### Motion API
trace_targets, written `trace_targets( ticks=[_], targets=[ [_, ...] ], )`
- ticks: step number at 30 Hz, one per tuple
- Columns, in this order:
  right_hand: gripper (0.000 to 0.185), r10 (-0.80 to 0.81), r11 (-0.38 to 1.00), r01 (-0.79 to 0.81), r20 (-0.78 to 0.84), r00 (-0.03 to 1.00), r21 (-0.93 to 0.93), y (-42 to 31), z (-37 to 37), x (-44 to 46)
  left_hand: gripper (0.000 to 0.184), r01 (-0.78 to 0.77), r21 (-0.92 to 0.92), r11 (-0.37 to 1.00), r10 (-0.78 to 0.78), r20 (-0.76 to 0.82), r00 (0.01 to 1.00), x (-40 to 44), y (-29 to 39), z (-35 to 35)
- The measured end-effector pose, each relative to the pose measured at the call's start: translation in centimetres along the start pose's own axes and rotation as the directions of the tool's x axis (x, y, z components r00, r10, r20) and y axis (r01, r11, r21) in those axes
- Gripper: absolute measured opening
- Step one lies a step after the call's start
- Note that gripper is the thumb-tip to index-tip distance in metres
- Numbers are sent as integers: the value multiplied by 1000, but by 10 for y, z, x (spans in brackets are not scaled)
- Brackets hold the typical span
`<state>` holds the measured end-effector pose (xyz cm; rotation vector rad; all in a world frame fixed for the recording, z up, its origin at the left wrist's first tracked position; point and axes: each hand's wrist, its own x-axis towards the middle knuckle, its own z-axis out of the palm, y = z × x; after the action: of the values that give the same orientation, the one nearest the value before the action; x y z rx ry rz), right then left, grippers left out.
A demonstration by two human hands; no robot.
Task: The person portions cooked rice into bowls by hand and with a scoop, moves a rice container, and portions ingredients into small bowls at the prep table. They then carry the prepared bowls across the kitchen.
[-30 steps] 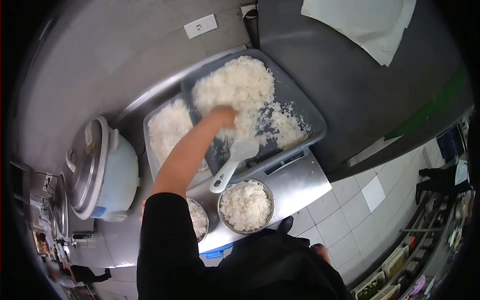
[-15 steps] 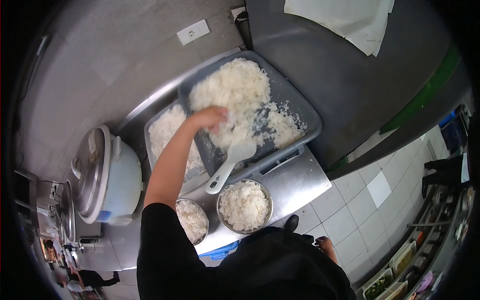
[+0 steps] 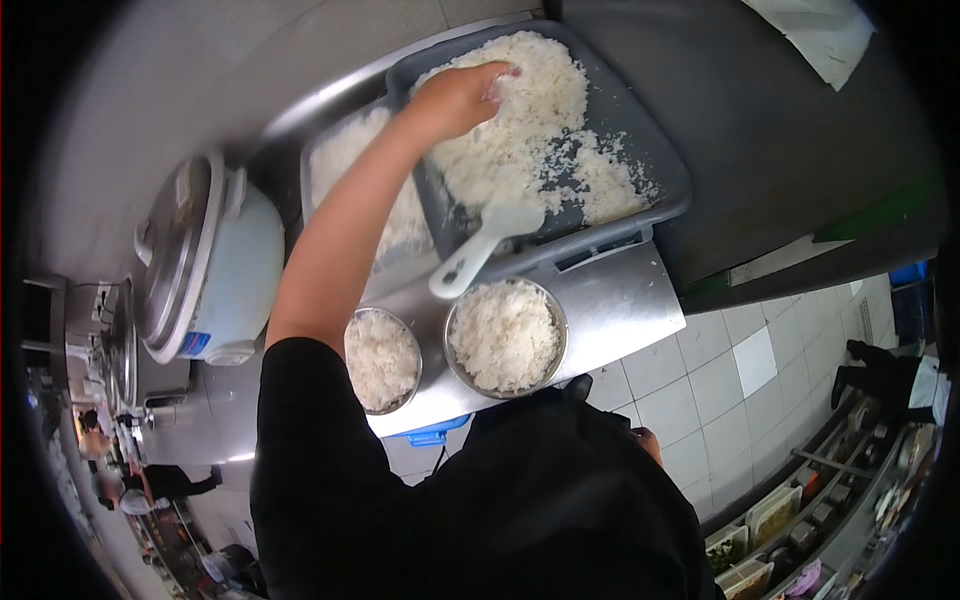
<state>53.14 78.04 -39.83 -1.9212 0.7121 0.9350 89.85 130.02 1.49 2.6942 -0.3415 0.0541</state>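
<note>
My left hand [image 3: 463,99] is over the rice [image 3: 535,95] in a large grey tray [image 3: 658,150]. Its fingers are curled together, with white grains at the fingertips. A white rice paddle [image 3: 480,250] lies across the tray's near edge, its blade by the rice. Below it, a round metal bowl [image 3: 506,337] is heaped with rice, and a second rice-filled bowl [image 3: 382,361] sits to its left, near my forearm. My right hand [image 3: 648,443] is low beside my body on the right; its fingers are mostly hidden.
A lighter tray of rice [image 3: 345,150] stands left of the grey tray, partly behind my forearm. Farther left is a large lidded cooker [image 3: 235,270]. The metal counter [image 3: 625,300] ends at the right above a tiled floor. Other people [image 3: 905,385] appear at both sides.
My left hand has moved up and away over the rice pile. The camera view has shifted, so tray and bowls appear higher. The paddle still rests on the tray's edge.
</note>
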Motion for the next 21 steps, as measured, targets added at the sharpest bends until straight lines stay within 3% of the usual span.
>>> trace_targets(
  ticks=[2, 3, 5, 6, 7, 9, 10, 12, 14, 18, 19, 21],
  targets=[
    [30, -16, 1000, 17, 8, 1000, -23, 5, 2, 4, 39, -200, 21, 980, 201, -105, 974, 1, 0, 0],
    [29, -33, 999, 34, 11, 999, -33, 9, 2, 8, 39, -189, 24, 982, 191, -110, 975, 2, 4, 4],
    [28, -93, 991, 90, -25, 995, -98, -11, 1, -4, 53, -7, 333, 943, -72, 223, 972, 2, 20, 11],
    [28, -149, 978, 138, -65, 987, -155, -28, -2, -9, 60, -17, 413, 910, -79, 215, 973, -9, 29, 18],
    [28, -158, 975, 146, -59, 986, -166, -42, -7, -8, 60, -3, 415, 910, -90, 206, 974, -20, 28, 20],
    [28, -357, 919, 345, 30, 934, 191, -71, -16, -3, 59, -32, 315, 949, 45, -35, 998, -37, 24, 29],
    [28, -412, 898, 387, 91, 907, 212, -111, -21, -29, 53, -94, 308, 947, 153, -175, 973, -47, 24, 27],
    [28, -502, 854, 440, 214, 838, 278, -198, -26, -98, 41, -48, 104, 993, 63, -142, 988, -82, 69, -4],
    [28, -590, 804, 504, 308, 746, 317, -248, -21, -123, 37, -95, 70, 993, 102, -119, 988, -121, 100, -9],
    [31, -653, 757, 551, 430, 623, 351, -316, 9, -135, 40, -109, 108, 988, 86, 200, 976, -195, 142, 23],
    [31, -654, 756, 552, 432, 621, 351, -322, 17, -131, 40, -107, 109, 988, 84, 199, 976, -210, 137, 43],
    [27, -650, 759, 541, 456, 608, 362, -328, 34, -120, 47, 44, 252, 967, -67, 85, 994, -234, 119, 85]
  ],
)
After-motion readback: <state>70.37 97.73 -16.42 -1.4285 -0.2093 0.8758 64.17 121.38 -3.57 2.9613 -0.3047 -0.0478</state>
